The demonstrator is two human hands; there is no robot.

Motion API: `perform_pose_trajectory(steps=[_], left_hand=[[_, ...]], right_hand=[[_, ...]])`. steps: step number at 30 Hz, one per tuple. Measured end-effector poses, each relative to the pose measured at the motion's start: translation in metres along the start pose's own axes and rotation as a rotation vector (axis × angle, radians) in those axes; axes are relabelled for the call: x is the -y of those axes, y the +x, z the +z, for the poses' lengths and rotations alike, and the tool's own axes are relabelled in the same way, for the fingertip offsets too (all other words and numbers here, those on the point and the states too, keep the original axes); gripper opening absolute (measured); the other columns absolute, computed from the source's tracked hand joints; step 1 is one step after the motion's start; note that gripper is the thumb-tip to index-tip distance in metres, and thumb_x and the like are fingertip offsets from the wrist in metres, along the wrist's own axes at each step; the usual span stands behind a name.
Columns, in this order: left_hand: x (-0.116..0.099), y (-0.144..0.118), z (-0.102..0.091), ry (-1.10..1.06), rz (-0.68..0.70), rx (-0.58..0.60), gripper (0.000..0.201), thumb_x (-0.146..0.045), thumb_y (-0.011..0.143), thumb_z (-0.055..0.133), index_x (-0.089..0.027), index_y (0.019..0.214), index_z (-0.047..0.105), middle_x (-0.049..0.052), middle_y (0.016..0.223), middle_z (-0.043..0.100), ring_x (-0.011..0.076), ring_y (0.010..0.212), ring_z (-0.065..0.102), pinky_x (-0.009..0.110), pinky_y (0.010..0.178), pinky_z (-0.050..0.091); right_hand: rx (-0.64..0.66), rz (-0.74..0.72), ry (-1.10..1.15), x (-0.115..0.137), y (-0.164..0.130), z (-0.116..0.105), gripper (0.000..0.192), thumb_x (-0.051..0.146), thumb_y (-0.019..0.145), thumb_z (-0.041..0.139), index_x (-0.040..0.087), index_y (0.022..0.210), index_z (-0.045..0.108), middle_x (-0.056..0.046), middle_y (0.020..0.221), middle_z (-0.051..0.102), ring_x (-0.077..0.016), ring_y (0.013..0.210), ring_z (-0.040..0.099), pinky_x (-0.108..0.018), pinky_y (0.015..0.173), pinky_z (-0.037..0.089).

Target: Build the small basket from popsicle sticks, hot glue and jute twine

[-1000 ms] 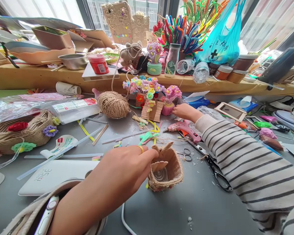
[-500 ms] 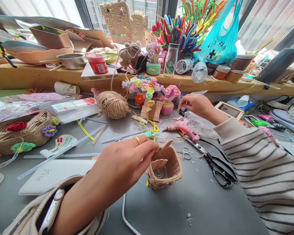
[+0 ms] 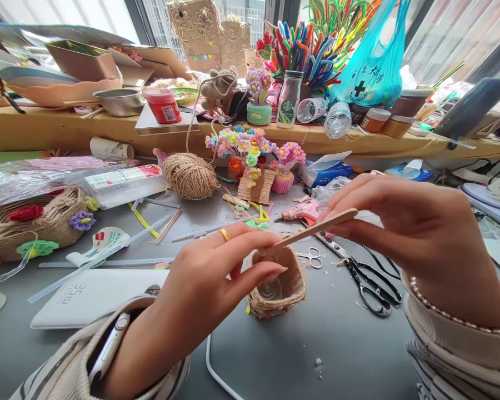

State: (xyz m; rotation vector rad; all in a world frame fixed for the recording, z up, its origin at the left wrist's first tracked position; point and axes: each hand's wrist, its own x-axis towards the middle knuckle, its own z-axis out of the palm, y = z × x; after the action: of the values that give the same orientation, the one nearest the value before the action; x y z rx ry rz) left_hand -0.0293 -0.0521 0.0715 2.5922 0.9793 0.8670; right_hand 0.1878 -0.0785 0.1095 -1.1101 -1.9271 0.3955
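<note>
Wooden stick point(image 3: 314, 229) is sitting pinched in the right hand point(image 3: 404, 222), its low end meeting the left hand point(image 3: 216, 272) fingertips over the twine basket point(image 3: 277, 284), which is standing on the gray table point(image 3: 341, 344). Left hand is lightly closed, touching the basket rim and stick end. Scissors point(image 3: 369, 283) and small snips point(image 3: 312, 256) are lying just right of the basket, pink glue gun point(image 3: 302, 211) behind, twine ball point(image 3: 189, 175) and flower pots point(image 3: 256, 161) farther back. Versus a half second ago, the right hand is coming back from the far clutter, now holding the stick at the basket.
</note>
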Motion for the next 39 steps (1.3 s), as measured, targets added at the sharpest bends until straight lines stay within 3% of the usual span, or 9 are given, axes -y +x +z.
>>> perform_pose_trajectory(steps=[4, 10, 12, 16, 21, 27, 32, 39], left_hand=[[-0.001, 0.001, 0.0, -0.034, -0.026, -0.009, 0.007, -0.023, 0.08, 0.055, -0.022, 0.079, 0.061, -0.007, 0.067, 0.061, 0.0045, 0.052, 0.048, 0.017, 0.054, 0.037], [0.0, -0.001, 0.005, -0.048, -0.048, -0.01, 0.006, -0.022, 0.079, 0.056, -0.023, 0.076, 0.061, -0.009, 0.064, 0.06, 0.004, 0.05, 0.047, 0.016, 0.053, 0.036], [0.0, -0.002, 0.008, -0.04, -0.048, 0.006, 0.003, -0.024, 0.077, 0.059, -0.025, 0.08, 0.06, -0.009, 0.07, 0.062, 0.0037, 0.05, 0.047, 0.016, 0.054, 0.037], [-0.001, -0.004, 0.013, -0.022, -0.087, 0.079, 0.028, -0.025, 0.074, 0.062, -0.029, 0.099, 0.05, -0.011, 0.085, 0.065, 0.0033, 0.044, 0.044, 0.017, 0.052, 0.04], [-0.002, -0.005, 0.018, -0.044, -0.14, 0.142, 0.039, -0.02, 0.076, 0.06, -0.032, 0.107, 0.041, -0.013, 0.082, 0.066, 0.0038, 0.039, 0.044, 0.016, 0.046, 0.04], [-0.001, -0.003, 0.025, -0.074, -0.144, 0.177, 0.033, -0.019, 0.077, 0.057, -0.032, 0.104, 0.043, -0.015, 0.077, 0.067, 0.0034, 0.039, 0.047, 0.015, 0.045, 0.039], [0.001, -0.001, 0.027, -0.099, -0.164, 0.198, 0.029, -0.021, 0.079, 0.055, -0.032, 0.103, 0.043, -0.016, 0.076, 0.066, 0.0024, 0.04, 0.048, 0.014, 0.043, 0.037], [0.0, -0.004, 0.028, -0.119, -0.163, 0.192, 0.028, -0.02, 0.08, 0.054, -0.031, 0.103, 0.044, -0.015, 0.077, 0.066, 0.003, 0.041, 0.047, 0.014, 0.043, 0.036]], right_hand=[[0.04, 0.003, 0.047, 0.0, 0.0, 0.008, 0.005, 0.022, 0.074, 0.061, 0.024, 0.079, 0.061, 0.003, 0.078, 0.064, -0.0124, 0.076, 0.06, -0.029, 0.066, 0.05], [-0.019, 0.068, 0.073, -0.003, -0.006, 0.013, 0.005, 0.023, 0.075, 0.06, 0.026, 0.078, 0.061, 0.004, 0.074, 0.062, -0.0115, 0.07, 0.058, -0.025, 0.057, 0.047], [-0.055, 0.08, 0.066, -0.003, -0.008, 0.01, 0.007, 0.022, 0.074, 0.061, 0.028, 0.077, 0.062, 0.005, 0.072, 0.062, -0.0112, 0.069, 0.056, -0.025, 0.055, 0.046], [-0.18, 0.14, -0.038, -0.007, -0.01, -0.004, 0.008, 0.023, 0.071, 0.064, 0.031, 0.072, 0.062, 0.005, 0.068, 0.057, -0.01, 0.064, 0.051, -0.024, 0.054, 0.044], [0.098, 0.138, -0.17, -0.016, -0.012, -0.007, 0.007, 0.031, 0.073, 0.06, 0.027, 0.069, 0.063, 0.002, 0.066, 0.055, -0.0092, 0.058, 0.05, -0.023, 0.047, 0.041], [0.291, 0.09, -0.177, -0.025, -0.019, 0.026, 0.007, 0.023, 0.077, 0.057, 0.024, 0.073, 0.062, 0.001, 0.069, 0.054, -0.0089, 0.065, 0.051, -0.02, 0.056, 0.041], [0.361, 0.126, -0.16, -0.031, -0.023, 0.046, 0.008, 0.018, 0.076, 0.056, 0.02, 0.072, 0.061, 0.002, 0.071, 0.054, -0.0074, 0.067, 0.049, -0.019, 0.058, 0.037], [0.36, 0.14, -0.131, -0.033, -0.024, 0.05, 0.008, 0.017, 0.076, 0.057, 0.019, 0.07, 0.062, 0.003, 0.069, 0.054, -0.0056, 0.066, 0.048, -0.017, 0.058, 0.036]])
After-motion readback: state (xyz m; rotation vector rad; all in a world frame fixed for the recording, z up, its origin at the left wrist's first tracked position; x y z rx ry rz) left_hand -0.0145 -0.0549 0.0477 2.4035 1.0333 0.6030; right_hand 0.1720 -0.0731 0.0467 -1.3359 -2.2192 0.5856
